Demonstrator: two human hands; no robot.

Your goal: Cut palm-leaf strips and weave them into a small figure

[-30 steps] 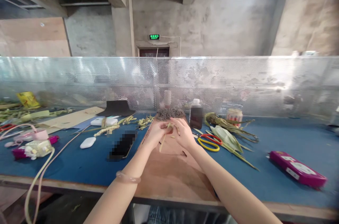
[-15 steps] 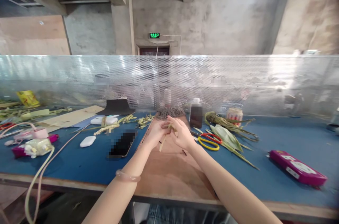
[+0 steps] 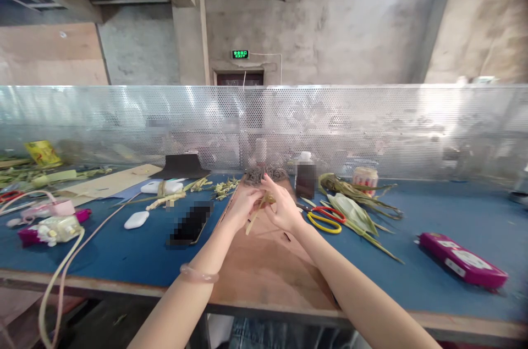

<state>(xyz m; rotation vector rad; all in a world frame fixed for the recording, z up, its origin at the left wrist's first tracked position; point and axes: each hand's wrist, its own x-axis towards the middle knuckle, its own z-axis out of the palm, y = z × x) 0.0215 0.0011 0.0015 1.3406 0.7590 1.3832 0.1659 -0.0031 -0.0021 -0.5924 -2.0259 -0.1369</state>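
Note:
My left hand [image 3: 244, 207] and my right hand [image 3: 284, 207] meet above a brown wooden board [image 3: 264, 272]. Between them is a pale, straw-coloured leaf strip [image 3: 256, 217], its loose end slanting down toward me. The left fingers are closed on the strip. My right hand pinches the same piece near the thumb, with its other fingers reaching forward; the fingertips partly hide the grip. Just beyond the hands, a heap of grey cord-like strands [image 3: 266, 175] lies on the far end of the board.
Right of the board are scissors [image 3: 325, 222] with red and yellow handles, dried leaves [image 3: 355, 214], a dark bottle [image 3: 305, 178] and a magenta box [image 3: 462, 261]. On the left lie a phone [image 3: 192, 223], a white case [image 3: 136, 220] and cables [image 3: 66, 261]. A perforated metal screen [image 3: 185, 123] stands behind.
The leaf strip's loose end now shows longer and clearer below the left fingers. My right fingers have shifted slightly and opened a little away from the left hand.

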